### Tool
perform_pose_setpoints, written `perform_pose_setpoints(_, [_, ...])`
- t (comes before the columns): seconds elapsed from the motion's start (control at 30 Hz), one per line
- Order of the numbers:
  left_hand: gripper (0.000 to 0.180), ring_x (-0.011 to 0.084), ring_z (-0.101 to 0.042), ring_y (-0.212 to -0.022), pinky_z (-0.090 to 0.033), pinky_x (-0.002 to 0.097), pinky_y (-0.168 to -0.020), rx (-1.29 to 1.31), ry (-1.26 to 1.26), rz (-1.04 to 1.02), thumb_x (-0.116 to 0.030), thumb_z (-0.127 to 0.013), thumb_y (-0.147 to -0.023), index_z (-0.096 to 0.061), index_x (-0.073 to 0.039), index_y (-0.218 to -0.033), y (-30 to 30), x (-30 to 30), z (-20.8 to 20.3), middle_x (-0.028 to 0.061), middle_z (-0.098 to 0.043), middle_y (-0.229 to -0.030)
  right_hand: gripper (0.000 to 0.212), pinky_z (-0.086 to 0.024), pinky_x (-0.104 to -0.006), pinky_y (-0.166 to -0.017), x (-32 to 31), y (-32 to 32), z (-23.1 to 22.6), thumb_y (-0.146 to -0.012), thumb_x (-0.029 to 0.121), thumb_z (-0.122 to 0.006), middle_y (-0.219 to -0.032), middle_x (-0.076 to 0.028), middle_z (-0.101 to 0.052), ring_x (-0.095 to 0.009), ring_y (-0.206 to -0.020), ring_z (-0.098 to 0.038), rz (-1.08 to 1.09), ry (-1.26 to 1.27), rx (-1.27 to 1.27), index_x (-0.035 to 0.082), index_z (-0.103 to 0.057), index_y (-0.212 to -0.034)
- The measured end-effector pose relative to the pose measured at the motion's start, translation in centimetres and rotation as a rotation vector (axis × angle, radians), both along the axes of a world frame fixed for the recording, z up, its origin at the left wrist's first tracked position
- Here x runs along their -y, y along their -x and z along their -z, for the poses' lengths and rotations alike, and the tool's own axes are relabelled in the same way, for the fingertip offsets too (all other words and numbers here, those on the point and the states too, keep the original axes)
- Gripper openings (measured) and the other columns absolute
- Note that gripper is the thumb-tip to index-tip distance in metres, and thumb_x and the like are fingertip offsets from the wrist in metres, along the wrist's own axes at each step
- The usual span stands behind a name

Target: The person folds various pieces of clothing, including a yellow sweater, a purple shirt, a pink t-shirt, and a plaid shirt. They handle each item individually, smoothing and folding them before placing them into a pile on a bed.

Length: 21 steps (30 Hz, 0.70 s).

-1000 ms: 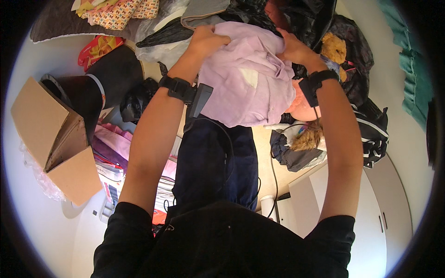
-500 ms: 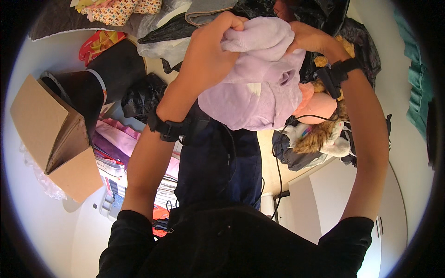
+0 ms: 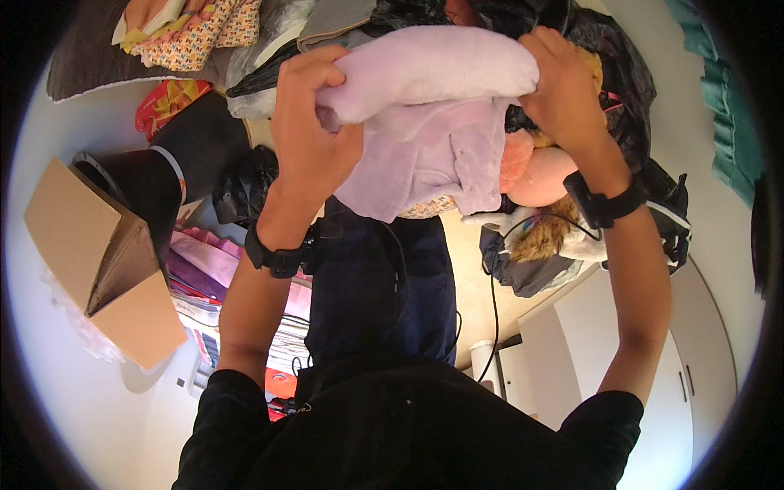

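Observation:
A pale lilac fleece garment [image 3: 433, 73] is stretched between my two hands, raised over my lap. Its upper edge forms a thick, whitish roll, and the rest hangs below in loose folds. My left hand [image 3: 314, 122] grips the roll's left end, thumb on the near side. At the opposite end, my right hand [image 3: 565, 94] is closed on the cloth, with some fingertips hidden. Both wrists wear black straps. Under the hanging cloth a strip of small-patterned fabric [image 3: 433, 207] shows; I cannot tell whether it belongs to the garment.
An open cardboard box [image 3: 98, 237] and a black cylindrical bin [image 3: 135, 184] stand at left. Black plastic bags [image 3: 616, 73] lie at far right, near plush toys [image 3: 543, 237]. Patterned cloth [image 3: 200, 37] lies at far left. A black cable [image 3: 492, 327] hangs right of my legs.
My hands have moved apart, the left leftward and the right slightly to the right. The garment's bunched top is now drawn out into a long roll.

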<state>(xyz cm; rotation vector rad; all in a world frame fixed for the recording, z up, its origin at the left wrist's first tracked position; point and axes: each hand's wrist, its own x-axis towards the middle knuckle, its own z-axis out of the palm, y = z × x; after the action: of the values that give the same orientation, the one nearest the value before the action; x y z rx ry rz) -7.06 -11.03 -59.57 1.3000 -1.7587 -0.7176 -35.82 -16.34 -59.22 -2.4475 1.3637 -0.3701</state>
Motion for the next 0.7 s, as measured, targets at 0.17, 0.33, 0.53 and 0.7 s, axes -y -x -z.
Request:
perform_pose_setpoints(0.17, [0.050,0.0292,-0.055,-0.093,-0.045,0.0373,-0.083,0.216,0.083,0.070,0.007,-0.069,-0.060,-0.059,-0.003,-0.109,1.5,-2.9,-1.8,0.0149,-0.057,-0.103,0.042,-0.045,-0.0380,-0.075,-5.2,1.8,0.3,-0.053,0.001,-0.069,-0.087,-0.009,-0.051,-0.030,-0.082,-0.053,0.019,0.142,0.007,0.007,-0.057,-0.092])
perform_pose_setpoints(0.33, [0.045,0.0318,-0.052,-0.088,-0.043,0.0415,-0.079,0.263,0.143,0.275,0.003,-0.071,-0.053,-0.064,-0.005,-0.097,1.3,-7.4,-1.2,0.0111,-0.052,-0.093,0.029,-0.043,-0.0382,-0.072,-12.6,2.4,1.0,-0.065,0.001,-0.062,-0.089,-0.009,-0.053,-0.029,-0.082,-0.054,0.074,0.106,0.049,0.006,-0.058,-0.094])
perform_pose_setpoints(0.53, [0.045,0.0348,-0.052,-0.099,-0.042,0.0464,-0.086,0.393,-0.043,0.441,0.003,-0.069,-0.056,-0.062,-0.006,-0.099,-0.3,-14.4,1.4,0.0144,-0.052,-0.109,0.056,-0.044,-0.0391,-0.076,-22.8,0.7,3.2,-0.068,0.001,-0.065,-0.102,-0.012,-0.055,-0.029,-0.089,-0.054,0.268,-0.034,0.031,0.005,-0.056,-0.123])
perform_pose_setpoints(0.7, [0.051,0.0412,-0.046,-0.114,-0.039,0.0489,-0.096,0.554,-0.181,0.392,0.007,-0.065,-0.059,-0.060,-0.005,-0.108,-0.1,-17.6,2.8,0.0197,-0.046,-0.128,0.073,-0.044,-0.0425,-0.089,-26.5,0.1,3.6,-0.066,0.011,-0.077,-0.118,-0.019,-0.047,-0.035,-0.105,-0.050,0.410,-0.359,0.238,0.004,-0.048,-0.132])
